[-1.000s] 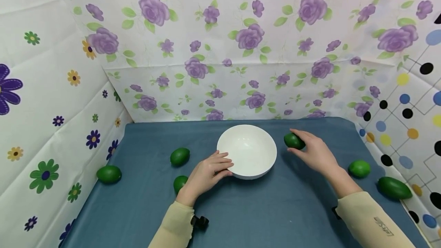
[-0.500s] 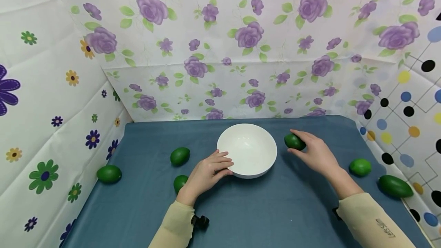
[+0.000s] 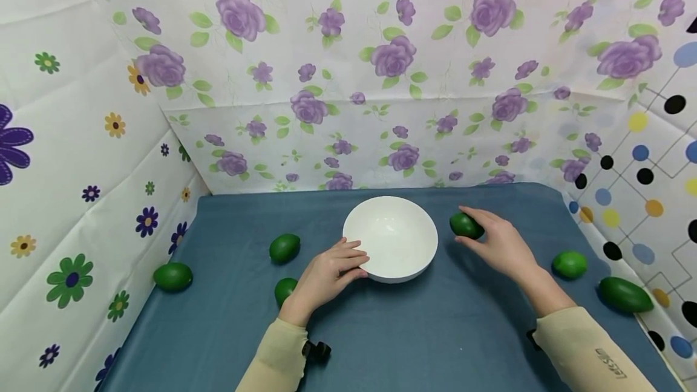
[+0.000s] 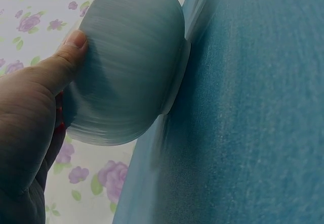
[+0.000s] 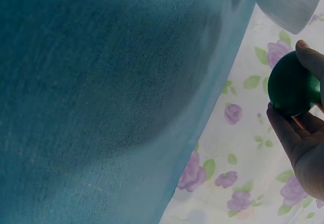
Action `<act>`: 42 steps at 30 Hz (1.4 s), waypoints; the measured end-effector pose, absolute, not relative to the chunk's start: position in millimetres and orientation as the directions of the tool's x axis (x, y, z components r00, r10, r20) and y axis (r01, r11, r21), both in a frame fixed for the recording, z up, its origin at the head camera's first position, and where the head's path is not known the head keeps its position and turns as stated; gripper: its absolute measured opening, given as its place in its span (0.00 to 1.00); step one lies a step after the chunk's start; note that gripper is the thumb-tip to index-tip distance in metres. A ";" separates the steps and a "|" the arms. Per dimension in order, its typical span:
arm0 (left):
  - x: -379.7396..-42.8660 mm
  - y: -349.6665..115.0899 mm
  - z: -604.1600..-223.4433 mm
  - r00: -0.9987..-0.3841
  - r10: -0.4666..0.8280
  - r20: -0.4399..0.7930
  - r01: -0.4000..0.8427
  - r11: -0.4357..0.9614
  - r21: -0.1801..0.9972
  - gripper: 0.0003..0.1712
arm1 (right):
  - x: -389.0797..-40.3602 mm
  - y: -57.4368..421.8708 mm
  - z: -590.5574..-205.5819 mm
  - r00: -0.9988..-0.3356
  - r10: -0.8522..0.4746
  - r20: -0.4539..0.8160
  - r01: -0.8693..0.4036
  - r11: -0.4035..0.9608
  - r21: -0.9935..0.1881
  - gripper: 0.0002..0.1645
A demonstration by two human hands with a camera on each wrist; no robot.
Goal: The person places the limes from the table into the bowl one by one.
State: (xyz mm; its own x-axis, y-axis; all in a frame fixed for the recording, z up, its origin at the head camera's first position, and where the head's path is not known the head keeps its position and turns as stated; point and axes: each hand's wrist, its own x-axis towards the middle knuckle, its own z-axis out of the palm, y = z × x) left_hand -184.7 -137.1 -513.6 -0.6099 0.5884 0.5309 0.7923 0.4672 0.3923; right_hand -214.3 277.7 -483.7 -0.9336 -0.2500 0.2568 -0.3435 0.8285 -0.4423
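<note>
A white bowl [image 3: 391,238] stands on the blue cloth, its inside bare where it shows. My left hand [image 3: 331,274] grips its near-left rim, fingers over the edge and thumb [image 4: 76,39] against the outer wall. To the right of the bowl, my right hand [image 3: 501,244] holds a dark green lime [image 3: 464,225] between thumb and fingers. The right wrist view shows that lime [image 5: 291,85] up off the cloth and apart from the bowl [image 5: 288,1].
Left of the bowl lie a green fruit [image 3: 285,248], another [image 3: 284,289] partly behind my left hand, and one [image 3: 173,276] at the cloth's left edge. At right are a lighter lime [image 3: 569,265] and a longer dark green fruit [image 3: 625,295]. Patterned sheets [image 3: 348,77] wall three sides.
</note>
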 end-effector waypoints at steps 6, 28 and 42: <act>-183.7 -137.0 -512.8 -0.603 0.585 0.543 0.798 0.453 0.398 0.21 | -213.8 277.0 -484.4 -0.932 -0.257 0.254 -0.349 0.825 -0.445 0.46; -184.8 -136.9 -515.9 -0.605 0.584 0.541 0.796 0.465 0.387 0.22 | -208.0 263.8 -480.0 -0.922 -0.277 0.272 -0.377 0.806 -0.456 0.46; -187.4 -137.3 -517.2 -0.581 0.583 0.568 0.813 0.448 0.371 0.22 | -205.3 251.2 -472.6 -0.895 -0.312 0.318 -0.434 0.776 -0.458 0.46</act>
State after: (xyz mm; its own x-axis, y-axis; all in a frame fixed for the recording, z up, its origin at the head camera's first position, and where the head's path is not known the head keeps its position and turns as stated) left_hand -187.4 -137.3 -517.2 -0.5808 0.5834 0.5678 0.8132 0.4483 0.3712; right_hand -205.3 251.2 -472.6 -0.8951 -0.3122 0.3183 -0.4336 0.7760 -0.4581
